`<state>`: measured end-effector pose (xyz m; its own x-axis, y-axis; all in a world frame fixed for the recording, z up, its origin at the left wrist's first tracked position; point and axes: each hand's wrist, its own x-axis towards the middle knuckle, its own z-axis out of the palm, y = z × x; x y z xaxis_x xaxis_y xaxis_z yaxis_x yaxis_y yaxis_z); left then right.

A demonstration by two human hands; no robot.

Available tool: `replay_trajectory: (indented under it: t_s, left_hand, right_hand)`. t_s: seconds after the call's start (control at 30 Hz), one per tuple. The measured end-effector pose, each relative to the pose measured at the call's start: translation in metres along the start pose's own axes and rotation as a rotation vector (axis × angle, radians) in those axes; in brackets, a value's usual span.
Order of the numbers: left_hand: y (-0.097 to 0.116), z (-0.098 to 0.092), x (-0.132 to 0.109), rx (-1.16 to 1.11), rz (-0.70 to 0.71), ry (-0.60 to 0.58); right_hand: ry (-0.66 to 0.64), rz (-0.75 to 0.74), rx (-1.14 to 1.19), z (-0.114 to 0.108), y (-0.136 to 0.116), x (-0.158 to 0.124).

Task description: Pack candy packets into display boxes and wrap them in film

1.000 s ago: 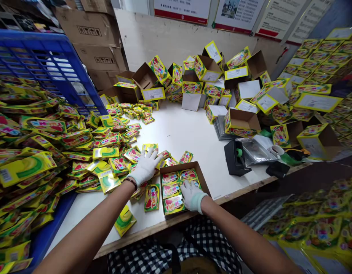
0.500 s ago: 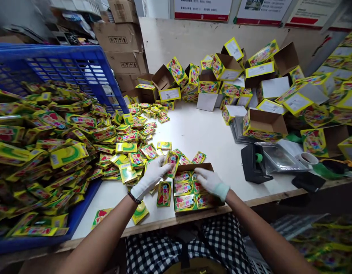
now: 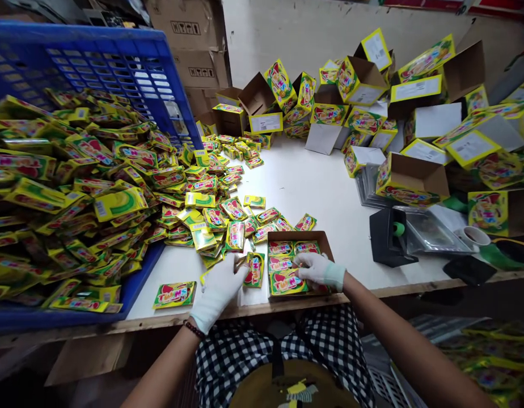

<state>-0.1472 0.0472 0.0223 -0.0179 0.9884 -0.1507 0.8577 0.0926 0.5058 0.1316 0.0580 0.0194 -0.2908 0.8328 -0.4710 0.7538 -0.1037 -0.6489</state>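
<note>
Gloved in white, my left hand is low over the table near its front edge, fingers apart. Beneath it a yellow packet is mostly hidden, and its thumb is beside an upright small packet with red and green print. My right hand, gloved too, reaches into an open carton. Its fingers are closed at the right end of a small printed packet in the carton's front left. Other packets lie flat in rows behind it; my fingers hide the carton's right part.
A blue crate heaped with packets stands left, and loose packets spill across the table. One packet lies near the front edge. Empty display cartons pile up behind. A black tape dispenser and clear plastic trays sit right.
The packet that my left hand held is out of it; the hand has moved down and toward me. My right hand's fingers have curled in at a packet. The camera view has shifted.
</note>
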Motion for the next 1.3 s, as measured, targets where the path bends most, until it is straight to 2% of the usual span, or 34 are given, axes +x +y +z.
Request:
replay_trajectory:
  t_s: [0.07, 0.13, 0.2, 0.3, 0.43, 0.53, 0.6, 0.67, 0.73, 0.8, 0.87, 0.97, 1.07, 1.13, 1.3]
  left_hand:
    - [-0.012, 0.024, -0.002, -0.053, -0.048, -0.026]
    - [-0.017, 0.044, -0.002, -0.207, -0.076, -0.011]
    - [-0.019, 0.054, -0.001, -0.353, -0.102, 0.006]
    - [-0.021, 0.047, -0.002, -0.480, -0.100, 0.022]
    - [-0.014, 0.019, -0.016, -0.909, -0.103, 0.058]
    - [0.006, 0.011, -0.028, -1.016, -0.081, -0.017]
    - [0.026, 0.014, -0.032, -0.953, 0.021, -0.051]
    - [0.042, 0.019, -0.032, -0.799, 0.169, -0.024]
    - [0.049, 0.019, -0.028, -0.599, 0.272, 0.096]
    - [0.042, 0.013, -0.023, -0.417, 0.295, 0.256]
    - [0.024, 0.004, -0.020, -0.221, 0.246, 0.355]
    - [-0.011, -0.003, -0.023, 0.127, 0.029, 0.312]
    - [-0.032, 0.003, -0.033, 0.377, -0.182, 0.201]
    - [-0.036, 0.012, -0.039, 0.461, -0.223, 0.156]
    - [-0.047, 0.027, -0.041, 0.434, -0.275, 0.217]
  right_hand:
    - [0.000, 0.012, -0.070, 0.018, 0.004, 0.005]
    - [0.045, -0.024, -0.149, 0.030, 0.002, 0.010]
    - [0.059, -0.044, -0.184, 0.035, 0.000, 0.014]
    - [0.057, -0.061, -0.216, 0.035, 0.003, 0.017]
    - [0.039, -0.106, -0.202, 0.027, 0.002, 0.012]
    - [0.162, -0.220, -0.016, 0.019, -0.016, 0.003]
    - [0.248, -0.340, 0.129, 0.010, -0.034, -0.003]
    - [0.261, -0.457, 0.161, -0.002, -0.050, -0.006]
    - [0.285, -0.498, 0.128, -0.014, -0.056, -0.005]
    - [0.314, -0.392, 0.149, -0.021, -0.051, 0.000]
    - [0.304, -0.180, 0.254, -0.019, -0.037, 0.006]
    - [0.246, 0.023, 0.343, 0.003, -0.014, 0.015]
    - [0.292, 0.027, 0.178, 0.030, 0.000, 0.023]
    - [0.317, -0.023, 0.001, 0.040, 0.003, 0.026]
    - [0.237, -0.081, -0.336, 0.038, -0.001, 0.032]
